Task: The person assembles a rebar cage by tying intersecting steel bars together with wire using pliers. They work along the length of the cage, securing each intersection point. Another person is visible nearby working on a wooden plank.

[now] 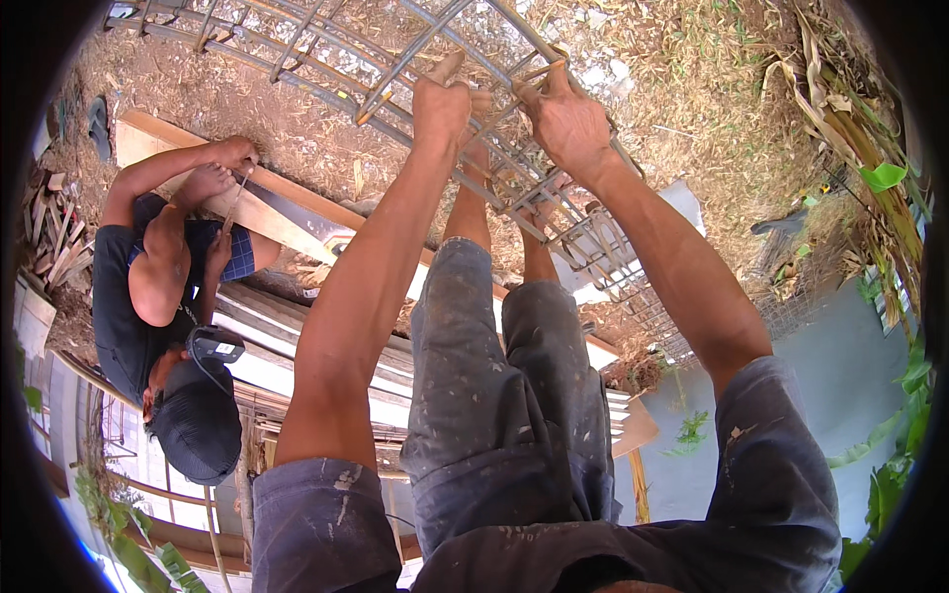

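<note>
A long rebar cage [341, 67] of thin steel bars and square stirrups runs from the upper left, across in front of me, to the lower right. My left hand [445, 107] is on its near side, fingers curled round the steel by a stirrup. On the far side my right hand [570, 121] pinches a stirrup, its thumb and fingers bent at the bar. Both arms are stretched out over my legs. Whether a small piece of tie wire sits in either hand cannot be seen.
At the left a co-worker [148, 277] bends over a wooden board [287, 193], holding a thin tool. Boards [267, 321] are stacked behind my legs. Wire mesh [682, 316] lies at the right beside a grey wall [751, 395]. Scrap wood [49, 227] and a sandal [98, 127] lie far left.
</note>
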`<state>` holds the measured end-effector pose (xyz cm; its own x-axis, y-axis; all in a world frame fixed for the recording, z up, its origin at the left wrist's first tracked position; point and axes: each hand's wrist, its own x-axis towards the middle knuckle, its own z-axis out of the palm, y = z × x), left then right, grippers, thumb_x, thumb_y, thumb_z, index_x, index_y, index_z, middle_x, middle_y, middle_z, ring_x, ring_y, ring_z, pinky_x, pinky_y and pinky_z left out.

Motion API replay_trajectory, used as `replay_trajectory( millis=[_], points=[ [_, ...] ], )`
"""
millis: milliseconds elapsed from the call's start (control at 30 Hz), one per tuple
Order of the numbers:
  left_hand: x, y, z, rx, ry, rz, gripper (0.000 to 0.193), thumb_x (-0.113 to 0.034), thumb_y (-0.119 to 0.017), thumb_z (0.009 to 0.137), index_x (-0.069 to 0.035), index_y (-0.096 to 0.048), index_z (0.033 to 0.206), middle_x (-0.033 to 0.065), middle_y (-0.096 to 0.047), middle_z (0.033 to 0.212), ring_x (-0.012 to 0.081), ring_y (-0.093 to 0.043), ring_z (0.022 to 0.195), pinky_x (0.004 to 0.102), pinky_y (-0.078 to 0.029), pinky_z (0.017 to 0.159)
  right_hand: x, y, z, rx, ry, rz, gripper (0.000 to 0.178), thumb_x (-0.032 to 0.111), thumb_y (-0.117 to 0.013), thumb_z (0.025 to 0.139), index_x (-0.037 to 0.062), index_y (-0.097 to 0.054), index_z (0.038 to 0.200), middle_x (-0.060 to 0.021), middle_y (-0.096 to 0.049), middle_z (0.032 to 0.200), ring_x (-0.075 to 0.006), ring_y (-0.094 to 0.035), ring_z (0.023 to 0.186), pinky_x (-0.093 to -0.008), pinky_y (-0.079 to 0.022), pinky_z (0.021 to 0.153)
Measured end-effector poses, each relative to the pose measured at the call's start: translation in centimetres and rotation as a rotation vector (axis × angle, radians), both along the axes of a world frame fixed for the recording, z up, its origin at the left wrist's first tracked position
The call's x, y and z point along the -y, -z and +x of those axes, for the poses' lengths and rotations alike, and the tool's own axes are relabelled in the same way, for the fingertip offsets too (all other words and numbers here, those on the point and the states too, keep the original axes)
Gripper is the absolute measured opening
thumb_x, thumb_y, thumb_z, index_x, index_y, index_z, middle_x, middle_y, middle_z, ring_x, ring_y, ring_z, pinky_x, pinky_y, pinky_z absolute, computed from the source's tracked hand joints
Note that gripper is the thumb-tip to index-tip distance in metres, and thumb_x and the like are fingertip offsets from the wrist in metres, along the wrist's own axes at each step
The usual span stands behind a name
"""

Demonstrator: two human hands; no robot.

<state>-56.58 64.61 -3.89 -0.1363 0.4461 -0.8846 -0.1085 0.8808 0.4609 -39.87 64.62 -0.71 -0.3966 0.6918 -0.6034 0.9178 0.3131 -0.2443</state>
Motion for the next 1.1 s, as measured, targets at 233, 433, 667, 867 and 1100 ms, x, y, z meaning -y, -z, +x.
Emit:
replay_trajectory(
  millis=[233, 433, 667, 867, 1100],
  points=[
    [0.4, 2.3, 1.6, -0.01, 0.245, -0.061, 0.024, -0.011, -0.057, 0.09, -0.001, -0.068, 0.109, 0.0174, -0.07, 0.091, 0.0226, -0.07, 0.081, 0.0324, -0.055, 0.069, -1.1, -0.1, 0.3, -0.031, -0.099, 0.0, 0.037, 0.009, -0.057, 0.084, 0.0198, -0.063, 0.119, -0.0117, -0.056, 0.109, -0.0301, -0.064, 0.096, -0.0379, -0.057, 0.071],
    [-0.6, 2.6, 3.3, -0.361, 0.919, -0.042, 0.03, -0.024, -0.062, 0.083, 0.002, -0.071, 0.095, 0.0225, -0.069, 0.102, 0.0369, -0.067, 0.096, 0.042, -0.054, 0.084, -0.1, 0.7, 1.0, -0.115, 0.074, 0.039, 0.028, 0.011, -0.059, 0.083, 0.0201, -0.067, 0.109, -0.0048, -0.056, 0.105, -0.0274, -0.066, 0.085, -0.0394, -0.057, 0.066],
    [0.0, 3.2, 2.8, -0.362, 1.026, 0.02, 0.026, -0.02, -0.063, 0.08, 0.002, -0.072, 0.089, 0.0234, -0.069, 0.099, 0.0384, -0.067, 0.095, 0.0437, -0.054, 0.084, 0.7, -0.1, -0.4, -0.144, 0.275, 0.031, 0.021, 0.011, -0.058, 0.082, 0.0133, -0.068, 0.1, -0.0144, -0.059, 0.108, -0.0331, -0.067, 0.078, -0.0442, -0.055, 0.066],
    [-0.8, -2.1, 3.4, -0.485, 1.075, 0.201, 0.022, -0.017, -0.065, 0.075, 0.002, -0.072, 0.084, 0.0237, -0.07, 0.091, 0.0386, -0.068, 0.091, 0.0436, -0.054, 0.08, 2.7, 0.2, -1.8, -0.172, 0.793, 0.078, 0.025, 0.01, -0.064, 0.081, 0.0028, -0.07, 0.104, -0.0153, -0.067, 0.089, -0.0269, -0.066, 0.068, -0.0396, -0.053, 0.06],
    [-2.8, -2.4, 3.0, -0.315, 1.107, 0.158, 0.028, -0.026, -0.065, 0.08, -0.002, -0.072, 0.091, 0.0202, -0.069, 0.085, 0.0378, -0.067, 0.084, 0.0444, -0.053, 0.079, 3.7, -0.3, -4.4, -0.676, 1.921, -0.348, 0.017, 0.001, -0.061, 0.086, -0.0071, -0.068, 0.099, -0.0064, -0.064, 0.072, -0.0088, -0.053, 0.056, -0.0245, -0.038, 0.044]
  ],
)
